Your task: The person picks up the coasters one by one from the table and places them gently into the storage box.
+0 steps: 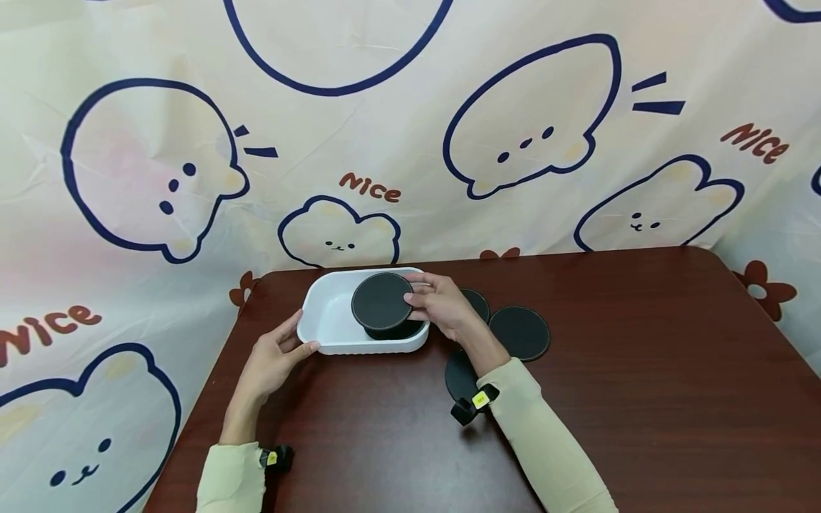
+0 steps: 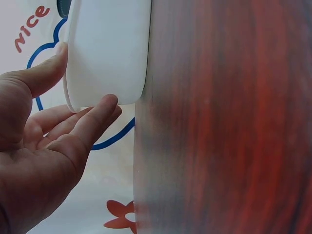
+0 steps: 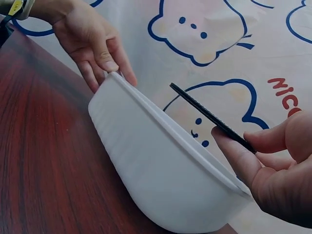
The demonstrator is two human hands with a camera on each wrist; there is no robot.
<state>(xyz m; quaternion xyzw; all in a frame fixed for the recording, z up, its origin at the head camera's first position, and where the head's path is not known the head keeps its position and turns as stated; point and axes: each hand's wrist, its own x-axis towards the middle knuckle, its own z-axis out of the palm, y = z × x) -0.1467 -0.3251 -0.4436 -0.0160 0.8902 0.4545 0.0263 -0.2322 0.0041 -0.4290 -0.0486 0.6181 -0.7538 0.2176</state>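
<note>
My right hand pinches a round black coaster by its right edge, thumb on top and fingers beneath. The coaster tilts over the right part of a white plastic basin, and the right wrist view catches it edge-on above the rim. Below it another black coaster lies inside the basin, partly covered. At the basin's left end, my left hand touches the outer wall with fairly straight fingers, its thumb at the near corner of the rim.
Beside the basin, several black coasters lie on the brown table: one at the back, one further right and one nearer, partly under my right forearm. A printed curtain hangs behind the table's far edge.
</note>
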